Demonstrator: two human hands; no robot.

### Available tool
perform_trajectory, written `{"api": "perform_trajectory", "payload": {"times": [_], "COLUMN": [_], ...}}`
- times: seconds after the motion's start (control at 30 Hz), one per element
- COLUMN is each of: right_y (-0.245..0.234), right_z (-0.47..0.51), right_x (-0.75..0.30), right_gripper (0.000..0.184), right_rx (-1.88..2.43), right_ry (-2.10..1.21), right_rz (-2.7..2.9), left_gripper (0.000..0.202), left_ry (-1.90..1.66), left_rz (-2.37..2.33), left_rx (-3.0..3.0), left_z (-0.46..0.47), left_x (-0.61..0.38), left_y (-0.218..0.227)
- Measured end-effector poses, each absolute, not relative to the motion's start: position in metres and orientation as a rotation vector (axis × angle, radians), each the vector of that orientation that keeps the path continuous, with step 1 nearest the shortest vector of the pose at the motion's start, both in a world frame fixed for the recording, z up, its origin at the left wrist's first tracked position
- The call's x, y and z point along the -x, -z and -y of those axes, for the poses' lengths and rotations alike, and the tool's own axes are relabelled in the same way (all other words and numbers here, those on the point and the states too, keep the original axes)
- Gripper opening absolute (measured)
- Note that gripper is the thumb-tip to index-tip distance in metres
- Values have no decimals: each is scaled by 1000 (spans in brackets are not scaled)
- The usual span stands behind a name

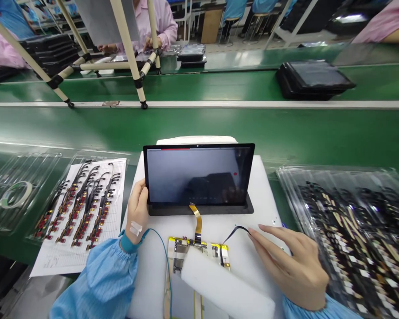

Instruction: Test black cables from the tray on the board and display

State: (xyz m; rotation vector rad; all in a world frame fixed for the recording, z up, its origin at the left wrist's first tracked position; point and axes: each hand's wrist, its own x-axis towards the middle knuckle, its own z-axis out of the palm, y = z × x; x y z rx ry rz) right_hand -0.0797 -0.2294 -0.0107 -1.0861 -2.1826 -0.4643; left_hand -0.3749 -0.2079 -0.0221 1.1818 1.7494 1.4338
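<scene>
A tablet screen [199,177] stands tilted up in a dark stand, its display lit grey. My left hand [138,208], with a wrist strap and its teal cord, grips the screen's left edge. A gold flex cable [197,217] runs from under the screen to a circuit board [180,254]. Across that board and the grey part below it lies a white foam block [226,283]. My right hand [289,261] has thumb and fingers closed at the free end of a thin black ribbon cable [231,232], whose other end reaches the board's right side.
White foam padding [262,177] lies under the work. Papers [116,190] with rows of small cable parts lie left, near a tape roll [16,195] on clear trays. A tray of flex cables [355,239] sits right. Stacked black trays [314,79] and a pipe frame [128,48] stand beyond.
</scene>
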Motion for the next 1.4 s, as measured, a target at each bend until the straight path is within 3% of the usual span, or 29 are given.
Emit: {"api": "perform_trajectory", "payload": {"times": [0.93,1.27,1.4], "right_y": [6,15,14], "right_z": [228,229,229], "right_x": [82,82,82], "right_gripper": [19,45,47], "right_rx": [1067,1083,1086], "right_ry": [396,403,418], "right_rz": [2183,2127,2140], "left_gripper": [28,32,33], "left_ry": [-1454,-1419,-1404], "left_rz": [-1726,-1738,-1754], "left_rx": [-1177,-1145,-1150], "left_z": [207,208,207], "left_x": [373,371,371], "left_y": [15,12,12]}}
